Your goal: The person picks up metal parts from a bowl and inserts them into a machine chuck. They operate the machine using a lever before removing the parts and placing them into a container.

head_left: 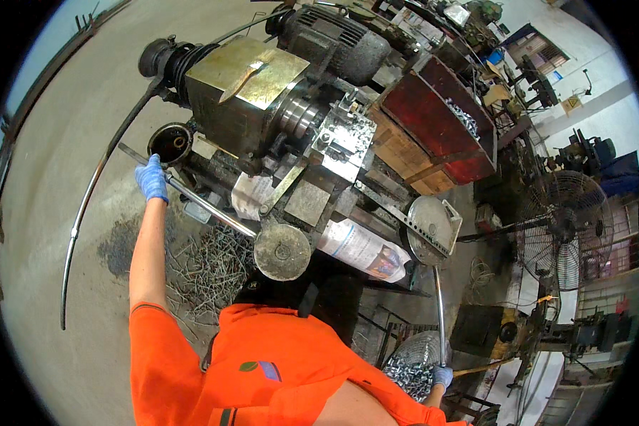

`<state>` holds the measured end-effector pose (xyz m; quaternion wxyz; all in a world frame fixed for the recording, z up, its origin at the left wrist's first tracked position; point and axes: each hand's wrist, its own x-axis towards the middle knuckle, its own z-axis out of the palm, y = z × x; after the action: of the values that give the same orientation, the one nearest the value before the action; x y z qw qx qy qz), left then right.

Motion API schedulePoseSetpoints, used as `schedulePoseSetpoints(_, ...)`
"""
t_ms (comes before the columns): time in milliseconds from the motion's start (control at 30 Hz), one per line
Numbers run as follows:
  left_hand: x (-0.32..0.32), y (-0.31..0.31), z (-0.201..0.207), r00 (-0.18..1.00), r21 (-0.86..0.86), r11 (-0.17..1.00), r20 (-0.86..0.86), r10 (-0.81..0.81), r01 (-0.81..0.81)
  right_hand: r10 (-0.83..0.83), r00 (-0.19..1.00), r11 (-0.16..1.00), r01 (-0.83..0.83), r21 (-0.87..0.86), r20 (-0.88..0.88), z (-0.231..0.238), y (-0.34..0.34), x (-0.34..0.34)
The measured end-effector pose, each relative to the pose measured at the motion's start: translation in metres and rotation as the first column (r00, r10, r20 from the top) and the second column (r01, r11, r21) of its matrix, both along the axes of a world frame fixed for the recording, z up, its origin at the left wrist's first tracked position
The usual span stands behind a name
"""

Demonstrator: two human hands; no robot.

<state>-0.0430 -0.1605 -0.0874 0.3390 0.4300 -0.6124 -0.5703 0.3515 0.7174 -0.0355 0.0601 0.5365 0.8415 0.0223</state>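
My left hand (151, 177), in a blue glove, is closed round a long metal lever (209, 207). That lever runs to a round grey hub (282, 252) at the front of an oily machine (234, 106). Low on the right, my right hand (441, 378), gloved too, grips the lower end of a second metal lever (440, 312). Its upper end meets a round disc (429, 221) on the machine's right side. Between the levers lie a bright metal slide (344, 138) and a steel spindle (298, 117).
A red bin (433, 117) holds small metal parts behind the slide. Beside my right hand is a basket (415, 348) of shiny parts. Thin metal rods (209, 273) are heaped on the floor. A large fan (564, 227) stands right; a motor (334, 44) sits behind.
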Motion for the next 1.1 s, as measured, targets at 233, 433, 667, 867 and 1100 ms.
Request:
schedulePoseSetpoints(233,0.006,0.009,0.017,1.0,-0.004,1.0,-0.005,0.009,-0.009,-0.022,1.0,1.0,0.022,0.005,-0.019,0.008,-0.013,-0.007)
schedulePoseSetpoints(433,0.004,0.002,0.007,0.999,-0.044,0.999,0.048,0.015,-0.013,-0.057,0.998,0.998,0.057,-0.008,-0.002,0.005,-0.011,-0.006)
schedulePoseSetpoints(667,0.0,0.004,0.007,0.994,-0.094,0.995,0.102,0.031,-0.022,-0.079,0.996,0.997,0.079,0.014,0.028,-0.013,0.008,0.009)
schedulePoseSetpoints(867,0.004,0.005,0.01,1.0,0.015,1.0,0.002,-0.013,0.013,-0.071,0.997,0.997,0.071,-0.008,0.013,-0.012,0.005,0.008)
schedulePoseSetpoints(1100,0.0,-0.002,0.001,1.0,-0.025,0.999,0.019,0.023,-0.023,-0.04,0.999,0.999,0.04,-0.006,0.018,0.003,-0.017,0.003)
